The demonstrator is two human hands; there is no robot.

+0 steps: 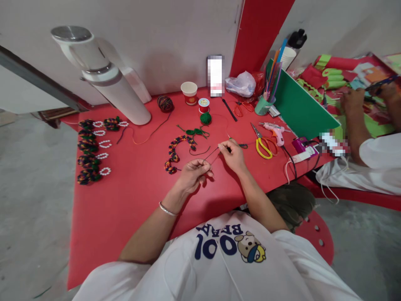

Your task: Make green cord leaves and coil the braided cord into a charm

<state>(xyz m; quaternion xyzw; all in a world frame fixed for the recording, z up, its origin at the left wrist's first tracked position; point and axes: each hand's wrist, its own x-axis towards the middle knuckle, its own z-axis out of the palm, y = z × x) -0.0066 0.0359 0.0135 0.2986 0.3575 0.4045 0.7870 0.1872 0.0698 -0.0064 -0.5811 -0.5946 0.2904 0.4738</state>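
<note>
Both my hands hover over the red table [125, 196] and pinch a thin dark cord [210, 155] stretched between them. My left hand [194, 173] is closed on the lower end of the cord. My right hand [232, 154] pinches the upper end, beside a dark crochet hook [241, 145] whose grip I cannot make out. A curved multicoloured crocheted strip [175, 150] lies just left of my hands. Green yarn pieces [196, 131] lie behind it.
Several finished crocheted pieces with white bead loops [90, 150] line the left side. Yellow-handled scissors [263, 146], a glue gun [275, 131], a green yarn ball [206, 118], a paper cup [189, 93] and a pen holder [263, 104] stand behind. Another person's arm [354, 121] works at right.
</note>
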